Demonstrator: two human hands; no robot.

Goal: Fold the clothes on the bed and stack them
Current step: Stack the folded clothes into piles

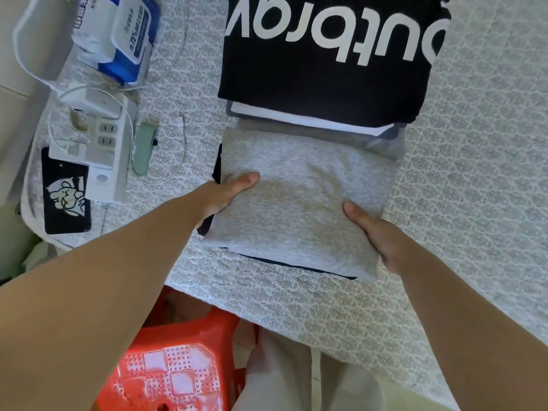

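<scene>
A folded light grey garment [299, 200] lies on the patterned bed sheet [462, 179], with a dark garment edge showing under it along its near and left sides. My left hand [225, 194] grips its left edge, thumb on top and fingers hidden underneath. My right hand [382, 235] grips its right near corner the same way. Just behind it sits a stack of folded clothes topped by a black shirt with large white letters [326, 54], with white and grey layers [311, 120] beneath.
At the bed's left side lie a white power strip with cables [100, 143], a blue-and-white wipes pack [124, 34], a black phone case with a cartoon [65, 194] and a green clip [143, 146]. A red plastic stool [175, 363] stands below the bed edge.
</scene>
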